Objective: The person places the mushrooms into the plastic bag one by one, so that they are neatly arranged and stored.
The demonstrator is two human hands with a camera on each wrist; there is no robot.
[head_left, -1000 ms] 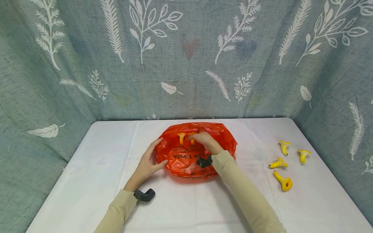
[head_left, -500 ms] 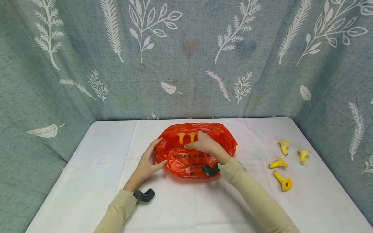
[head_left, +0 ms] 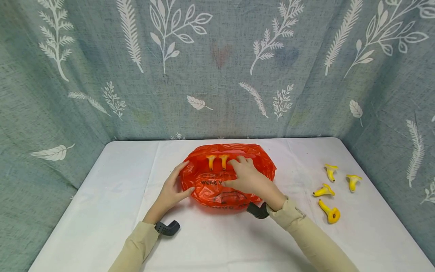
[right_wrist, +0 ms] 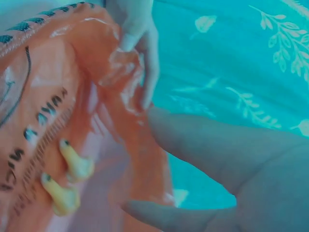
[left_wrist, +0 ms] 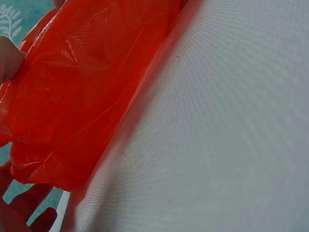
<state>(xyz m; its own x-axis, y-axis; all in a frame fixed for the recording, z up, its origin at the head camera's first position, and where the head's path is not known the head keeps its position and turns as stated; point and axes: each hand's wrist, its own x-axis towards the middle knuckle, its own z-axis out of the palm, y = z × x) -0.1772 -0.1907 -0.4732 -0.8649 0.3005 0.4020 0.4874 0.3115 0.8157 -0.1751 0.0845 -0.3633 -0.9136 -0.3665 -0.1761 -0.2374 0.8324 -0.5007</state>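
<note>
A red plastic bag (head_left: 217, 198) with dark print lies mouth-up on the white table, its sides held wide. Two yellow chanterelle mushrooms, a left one (head_left: 210, 162) and a right one (head_left: 224, 162), rest side by side inside it. My left hand (head_left: 173, 190) grips the bag's left edge, thumb in front and fingers behind; the left wrist view shows the thumb (left_wrist: 8, 59) against the red film. Over the bag's right half is my right hand (head_left: 253, 179), fingers spread and nothing between them. In the right wrist view both mushrooms (right_wrist: 76, 163) show beyond its fingers.
Several more yellow chanterelles lie loose on the table's right side: a far one (head_left: 330, 172), one nearer the right edge (head_left: 354, 182), and a front one (head_left: 329, 212) among them. A grey-green leaf-patterned curtain (head_left: 217, 75) encloses the table (head_left: 102, 226) behind and at the sides.
My right hand has let go of the right chanterelle inside the bag and drawn back toward the right and front, its fingers spreading. The left hand keeps its hold on the bag.
</note>
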